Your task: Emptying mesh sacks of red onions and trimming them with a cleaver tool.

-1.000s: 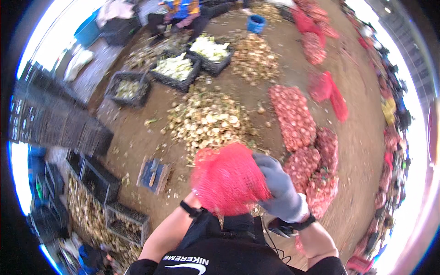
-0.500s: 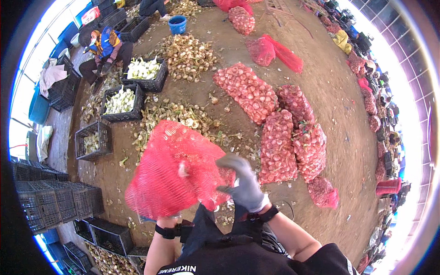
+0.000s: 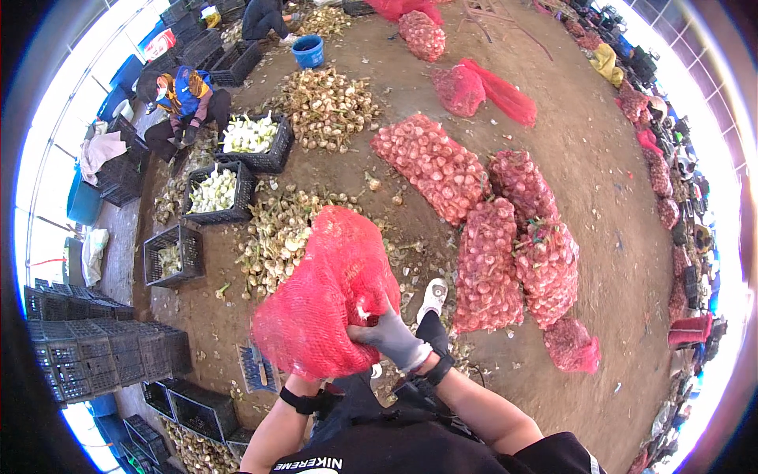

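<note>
A bulky red mesh bag (image 3: 316,284) is held up in front of me, over the garlic pile (image 3: 280,217). My right hand (image 3: 380,336) in a grey glove is closed on the bag's right side. My left hand is hidden behind the bag; its bare forearm and black wrist strap come up under it. A small blue board (image 3: 257,371) lies on the floor left of the bag. My white shoe (image 3: 433,299) shows just right of it.
Filled red sacks (image 3: 485,265) lie to the right. Crates of peeled white bulbs (image 3: 212,189) stand front-left, beside a seated co-worker (image 3: 185,99). Black crates (image 3: 106,355) are stacked at left. Another garlic pile (image 3: 328,107) and a blue bucket (image 3: 307,51) are farther off.
The view has swung. Since half a second ago, my right hand has gone from open fingers to closed on the bag, which has become more bunched. A white shoe has stepped into view.
</note>
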Motion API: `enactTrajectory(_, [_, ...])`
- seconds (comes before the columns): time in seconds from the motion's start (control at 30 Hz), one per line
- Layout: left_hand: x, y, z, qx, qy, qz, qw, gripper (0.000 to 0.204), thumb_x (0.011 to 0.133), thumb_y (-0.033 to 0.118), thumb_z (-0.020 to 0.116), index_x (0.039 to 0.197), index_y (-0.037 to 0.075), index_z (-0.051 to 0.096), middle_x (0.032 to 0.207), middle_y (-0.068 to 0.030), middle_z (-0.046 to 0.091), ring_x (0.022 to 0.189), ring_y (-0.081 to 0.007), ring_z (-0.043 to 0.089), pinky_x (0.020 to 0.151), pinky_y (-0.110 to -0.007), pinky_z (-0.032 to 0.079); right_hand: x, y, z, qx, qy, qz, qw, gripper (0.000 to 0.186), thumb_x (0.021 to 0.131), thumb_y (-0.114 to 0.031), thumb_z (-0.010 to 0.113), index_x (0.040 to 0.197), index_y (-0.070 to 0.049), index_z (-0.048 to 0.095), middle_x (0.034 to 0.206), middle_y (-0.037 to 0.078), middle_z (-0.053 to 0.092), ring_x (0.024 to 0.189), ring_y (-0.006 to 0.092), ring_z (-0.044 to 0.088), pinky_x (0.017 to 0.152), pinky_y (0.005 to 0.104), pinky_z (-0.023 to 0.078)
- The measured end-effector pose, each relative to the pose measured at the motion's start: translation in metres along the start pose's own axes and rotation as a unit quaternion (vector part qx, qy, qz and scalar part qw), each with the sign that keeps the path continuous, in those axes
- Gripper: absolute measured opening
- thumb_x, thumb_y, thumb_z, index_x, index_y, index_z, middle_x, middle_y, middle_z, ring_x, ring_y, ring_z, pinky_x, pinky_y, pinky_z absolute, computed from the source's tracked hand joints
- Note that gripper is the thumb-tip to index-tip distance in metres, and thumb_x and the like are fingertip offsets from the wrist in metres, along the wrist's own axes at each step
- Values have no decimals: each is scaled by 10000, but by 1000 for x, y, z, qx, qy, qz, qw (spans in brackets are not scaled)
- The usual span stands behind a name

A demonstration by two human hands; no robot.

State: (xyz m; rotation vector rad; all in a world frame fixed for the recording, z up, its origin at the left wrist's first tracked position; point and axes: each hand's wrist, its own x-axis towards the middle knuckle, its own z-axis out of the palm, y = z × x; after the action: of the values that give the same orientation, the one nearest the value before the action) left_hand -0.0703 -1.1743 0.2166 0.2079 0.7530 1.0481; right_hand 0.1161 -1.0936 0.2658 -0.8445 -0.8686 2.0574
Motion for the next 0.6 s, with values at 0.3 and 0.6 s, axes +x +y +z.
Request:
enactTrajectory(0.3, [118,24,121,45,133,-31,990,458,913,152,604,1329,45,443,1231,-119,590,1100,-274,595,951,-407,491,36,-59,-193,-88,211,-1,974,202,885,-48,660,1080,4,653,998,33,692,878,110,603,818,261,476])
enactTrajectory(0.6, [140,8,75,-43,364,45,929,242,915,228,594,1136,131,583,1002,-62,656,928,-263,634,832,-430,525,87,-170,-398,-203,214,211,932,237,922,-100,579,1141,-21,624,1078,59,687,979,166,641,875,294,497])
